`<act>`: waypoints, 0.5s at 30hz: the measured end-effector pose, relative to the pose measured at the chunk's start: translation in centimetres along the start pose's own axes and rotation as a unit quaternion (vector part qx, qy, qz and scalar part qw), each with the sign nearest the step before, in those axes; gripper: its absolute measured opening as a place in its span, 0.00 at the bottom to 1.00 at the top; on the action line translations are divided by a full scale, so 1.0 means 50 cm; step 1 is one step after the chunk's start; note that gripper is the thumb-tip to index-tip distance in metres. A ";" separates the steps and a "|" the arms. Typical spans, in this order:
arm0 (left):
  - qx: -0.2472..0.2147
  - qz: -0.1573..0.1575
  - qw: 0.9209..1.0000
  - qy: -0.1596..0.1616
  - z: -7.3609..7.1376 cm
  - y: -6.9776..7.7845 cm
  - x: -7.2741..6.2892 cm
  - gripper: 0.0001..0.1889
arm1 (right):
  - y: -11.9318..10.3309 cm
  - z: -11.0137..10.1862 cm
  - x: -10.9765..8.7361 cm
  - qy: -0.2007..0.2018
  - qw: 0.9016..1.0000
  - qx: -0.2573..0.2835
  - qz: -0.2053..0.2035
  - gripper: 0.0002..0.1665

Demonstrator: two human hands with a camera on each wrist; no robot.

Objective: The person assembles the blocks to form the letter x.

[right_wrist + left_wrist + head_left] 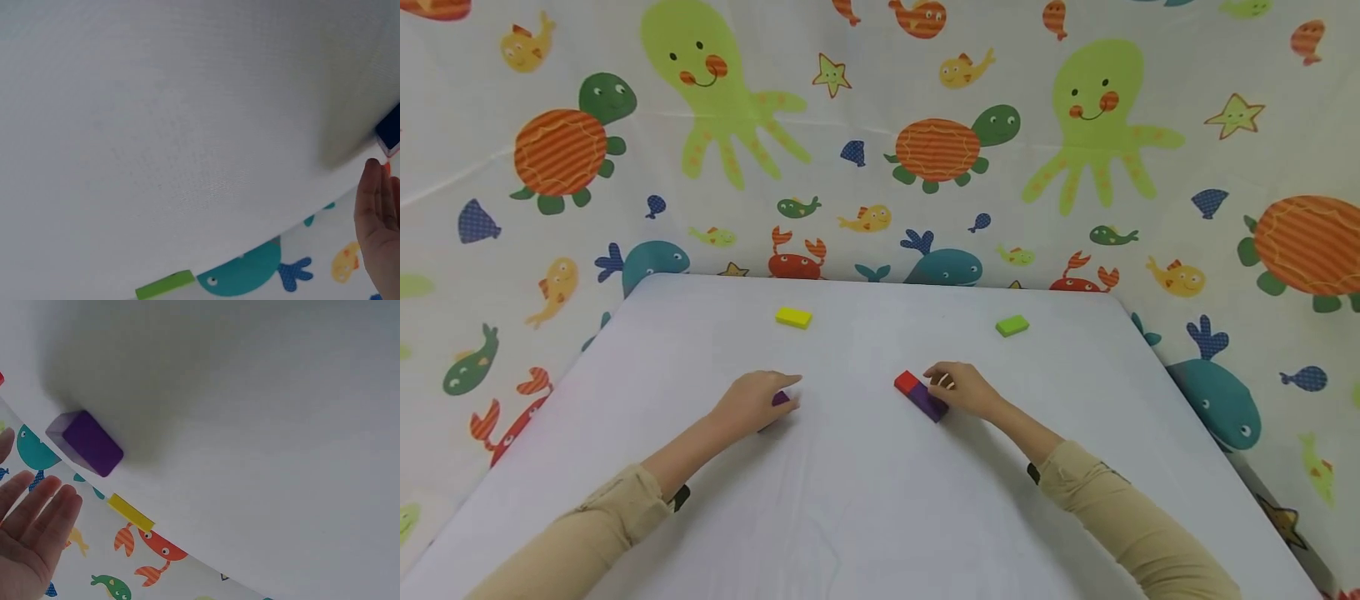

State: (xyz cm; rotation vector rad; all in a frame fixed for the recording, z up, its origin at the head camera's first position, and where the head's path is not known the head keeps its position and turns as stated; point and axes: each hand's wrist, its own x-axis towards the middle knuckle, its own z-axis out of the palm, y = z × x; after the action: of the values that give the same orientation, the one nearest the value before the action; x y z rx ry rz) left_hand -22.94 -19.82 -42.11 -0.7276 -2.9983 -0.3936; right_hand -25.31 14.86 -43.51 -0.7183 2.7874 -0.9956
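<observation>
A purple block (94, 444) is sitting just beside the left grip (752, 404), seemingly on the counter (850, 500); these fingers are showing spread. The right grip (970, 390) is reaching to a red block (906, 382) and another purple piece (928, 404), lying end to end; if it is pinching, I cannot tell. All are looking light, stiff, perhaps slippery; long sides are offering good hold.

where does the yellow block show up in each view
Head: the yellow block is in the upper half, left of centre, near the far edge of the table.
Left wrist: lower left, below and to the right of the purple block, at the table's edge.
Right wrist: not in it.
Shared landmark: the white table's edge against the sea-creature backdrop, seen in all three.
</observation>
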 end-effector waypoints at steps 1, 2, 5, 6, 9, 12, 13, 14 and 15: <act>0.004 -0.002 1.000 0.000 0.000 -0.005 -0.005 0.23 | -0.001 0.000 -0.002 0.001 1.000 -0.004 -0.010 0.14; 0.005 -0.005 1.000 -0.001 0.001 -0.009 -0.009 0.23 | -0.002 0.000 -0.003 -0.001 1.000 -0.011 -0.016 0.15; 0.008 -0.011 1.000 0.002 0.003 -0.021 -0.022 0.22 | -0.005 0.000 -0.008 -0.012 0.998 -0.052 -0.042 0.17; 0.010 -0.012 1.000 0.006 0.004 -0.025 -0.026 0.22 | -0.006 0.001 -0.009 -0.017 0.995 -0.076 -0.054 0.17; 0.015 -0.010 1.000 0.020 0.013 -0.038 -0.038 0.22 | -0.010 0.002 -0.013 -0.040 0.987 -0.135 -0.073 0.21; 0.017 -0.008 0.999 0.035 0.024 -0.047 -0.048 0.22 | -0.014 0.003 -0.018 -0.064 0.980 -0.174 -0.075 0.24; 0.013 -0.013 0.999 0.030 0.026 -0.048 -0.051 0.23 | -0.015 0.004 -0.018 -0.070 0.978 -0.182 -0.073 0.25; 0.009 -0.019 0.999 0.027 0.027 -0.048 -0.053 0.23 | -0.016 0.005 -0.019 -0.075 0.976 -0.190 -0.073 0.25; 0.005 -0.026 0.999 0.025 0.029 -0.048 -0.054 0.24 | -0.015 0.006 -0.019 -0.079 0.975 -0.195 -0.072 0.25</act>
State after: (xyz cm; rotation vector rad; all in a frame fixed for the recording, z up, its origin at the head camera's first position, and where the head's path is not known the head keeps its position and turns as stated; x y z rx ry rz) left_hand -21.57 -22.74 -44.34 -0.6304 -2.9761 -0.3907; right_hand -24.10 14.63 -43.32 -1.0079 2.8444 -0.3813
